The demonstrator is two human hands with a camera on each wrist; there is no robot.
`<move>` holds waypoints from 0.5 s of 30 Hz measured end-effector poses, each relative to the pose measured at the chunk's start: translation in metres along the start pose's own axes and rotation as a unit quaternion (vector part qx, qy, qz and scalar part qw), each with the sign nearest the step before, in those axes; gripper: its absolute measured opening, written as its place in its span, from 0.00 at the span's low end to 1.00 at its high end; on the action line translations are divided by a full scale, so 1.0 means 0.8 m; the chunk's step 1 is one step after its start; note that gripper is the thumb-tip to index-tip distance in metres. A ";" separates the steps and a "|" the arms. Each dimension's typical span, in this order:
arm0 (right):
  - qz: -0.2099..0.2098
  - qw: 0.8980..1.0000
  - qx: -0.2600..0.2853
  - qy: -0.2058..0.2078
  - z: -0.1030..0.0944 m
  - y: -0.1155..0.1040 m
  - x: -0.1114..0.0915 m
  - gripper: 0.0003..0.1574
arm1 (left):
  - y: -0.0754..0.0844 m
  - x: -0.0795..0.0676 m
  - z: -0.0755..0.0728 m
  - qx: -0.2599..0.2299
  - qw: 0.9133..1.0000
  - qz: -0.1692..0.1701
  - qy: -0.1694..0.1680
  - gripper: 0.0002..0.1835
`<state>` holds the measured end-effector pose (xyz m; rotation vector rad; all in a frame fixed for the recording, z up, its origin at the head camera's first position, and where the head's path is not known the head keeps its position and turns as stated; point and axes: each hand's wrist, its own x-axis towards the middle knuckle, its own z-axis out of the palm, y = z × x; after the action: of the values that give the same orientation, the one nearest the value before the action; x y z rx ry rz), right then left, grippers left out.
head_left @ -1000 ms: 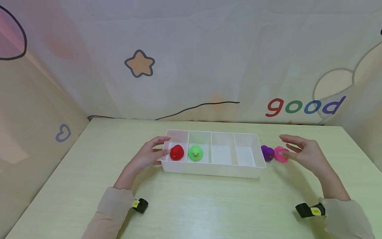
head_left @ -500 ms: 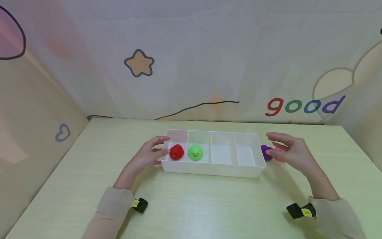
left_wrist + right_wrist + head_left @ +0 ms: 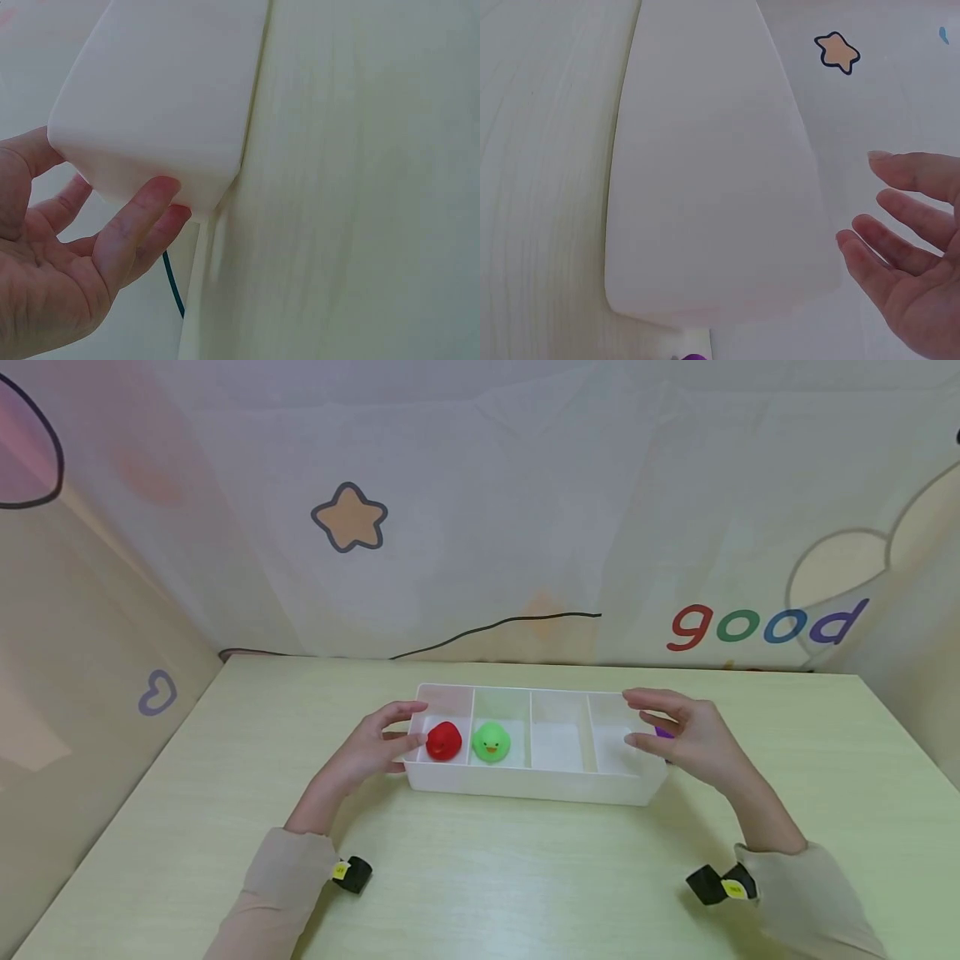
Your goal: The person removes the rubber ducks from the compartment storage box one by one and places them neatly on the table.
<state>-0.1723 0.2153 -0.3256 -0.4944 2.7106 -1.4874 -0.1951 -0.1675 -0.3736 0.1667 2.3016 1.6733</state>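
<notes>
A white divided tray [image 3: 525, 787] lies on the table, a row of compartments along it. In its leftmost compartment sits a red rubber duck [image 3: 444, 741]; the neighbouring one holds a green rubber duck [image 3: 491, 742]. My left hand [image 3: 372, 743] grips the tray's left end, thumb and forefinger at the rim; the left wrist view shows fingertips [image 3: 156, 191] against the end wall. Above the right end, my right hand [image 3: 693, 739] hovers with fingers apart, holding nothing. Just a bit of a purple rubber duck [image 3: 663, 732] shows behind it, beside the tray.
The pale wooden table [image 3: 525, 877] ends at a printed backdrop [image 3: 487, 527] behind the tray. A side panel [image 3: 90, 710] rises at the left. Black straps with yellow labels sit at both wrists.
My right hand has moved left, from beside the pink duck to above the tray's right end. It now hides the pink duck and most of the purple one. The left hand stays put.
</notes>
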 end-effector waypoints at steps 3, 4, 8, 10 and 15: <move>-0.016 1.000 0.010 -0.006 0.010 -0.006 0.004 0.33 | -0.001 0.000 -0.001 -0.003 1.000 0.001 0.000 0.26; -0.018 1.000 0.017 -0.009 0.013 -0.008 0.005 0.33 | -0.001 0.000 -0.001 -0.003 1.000 0.002 -0.001 0.26; -0.029 0.999 0.035 -0.021 0.027 -0.012 0.011 0.33 | -0.001 -0.001 -0.001 -0.006 1.000 0.004 -0.001 0.26; -0.037 0.998 0.042 -0.026 0.033 -0.014 0.014 0.33 | -0.001 -0.001 -0.001 -0.007 1.000 0.005 -0.001 0.26; -0.062 0.996 0.056 -0.031 0.047 -0.020 0.021 0.32 | -0.002 0.000 -0.001 -0.001 1.000 0.004 -0.001 0.27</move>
<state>-0.1778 0.1717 -0.3305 -0.7037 2.5749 -1.6132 -0.1954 -0.1688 -0.3748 0.1774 2.3014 1.6793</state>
